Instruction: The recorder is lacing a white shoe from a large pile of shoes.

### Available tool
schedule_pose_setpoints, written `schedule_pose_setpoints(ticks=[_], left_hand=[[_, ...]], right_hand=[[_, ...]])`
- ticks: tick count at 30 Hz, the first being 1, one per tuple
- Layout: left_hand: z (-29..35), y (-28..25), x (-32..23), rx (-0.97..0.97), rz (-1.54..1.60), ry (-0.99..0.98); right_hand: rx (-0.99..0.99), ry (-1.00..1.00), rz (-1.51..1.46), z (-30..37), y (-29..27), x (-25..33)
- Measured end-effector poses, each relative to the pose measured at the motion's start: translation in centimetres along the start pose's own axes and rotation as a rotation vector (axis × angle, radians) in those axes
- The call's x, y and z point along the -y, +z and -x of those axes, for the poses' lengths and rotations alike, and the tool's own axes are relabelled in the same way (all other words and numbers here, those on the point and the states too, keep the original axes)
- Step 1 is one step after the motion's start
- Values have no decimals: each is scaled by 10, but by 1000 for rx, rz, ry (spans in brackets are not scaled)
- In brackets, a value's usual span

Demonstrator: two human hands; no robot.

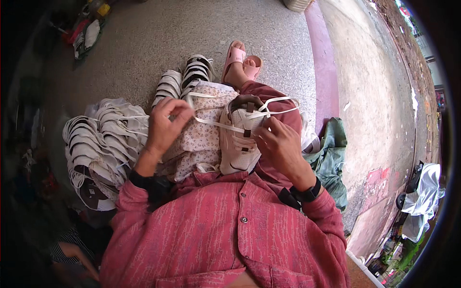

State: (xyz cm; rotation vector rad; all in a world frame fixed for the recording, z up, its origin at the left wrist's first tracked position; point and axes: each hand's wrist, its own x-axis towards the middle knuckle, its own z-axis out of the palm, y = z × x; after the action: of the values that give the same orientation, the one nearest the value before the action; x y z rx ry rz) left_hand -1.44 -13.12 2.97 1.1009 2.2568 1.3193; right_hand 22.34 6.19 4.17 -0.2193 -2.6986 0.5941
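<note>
A white and beige sneaker (pixel 238 137) with a dark brown lining lies across my lap, toe toward my body. Its white shoelace (pixel 214 123) runs from the dark eyelet loop to my left hand (pixel 168 124), whose thumb and fingers are closed on it, slightly smeared by motion. On the sneaker's right side, my right hand (pixel 281 146) has its fingers closed at the edge by the eyelets; its exact fingertip contact is partly hidden. More of the lace (pixel 283 99) loops out above that hand. Beneath the sneaker lies a flowered cloth (pixel 205 137) over my thigh.
Several stacked unlaced shoe uppers (pixel 103 144) sit at my left, with more stacks (pixel 196 69) beyond the cloth. A green plastic bag (pixel 333 156) lies at my right. My foot wears a pink sandal (pixel 234 57) on the speckled floor. White plastic sheeting (pixel 423 201) is far right.
</note>
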Motion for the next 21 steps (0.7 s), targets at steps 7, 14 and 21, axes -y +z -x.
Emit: schedule_pose_setpoints(ticks=[7,14,21], left_hand=[[-5,63,-45,184,-165,548],[-12,78,-40,304,-137,435],[-12,85,-39,241,-332,745]], right_hand=[[-2,35,46,4,14,-1],[-57,49,-13,8,25,-1],[-158,-32,121,13,42,-8]])
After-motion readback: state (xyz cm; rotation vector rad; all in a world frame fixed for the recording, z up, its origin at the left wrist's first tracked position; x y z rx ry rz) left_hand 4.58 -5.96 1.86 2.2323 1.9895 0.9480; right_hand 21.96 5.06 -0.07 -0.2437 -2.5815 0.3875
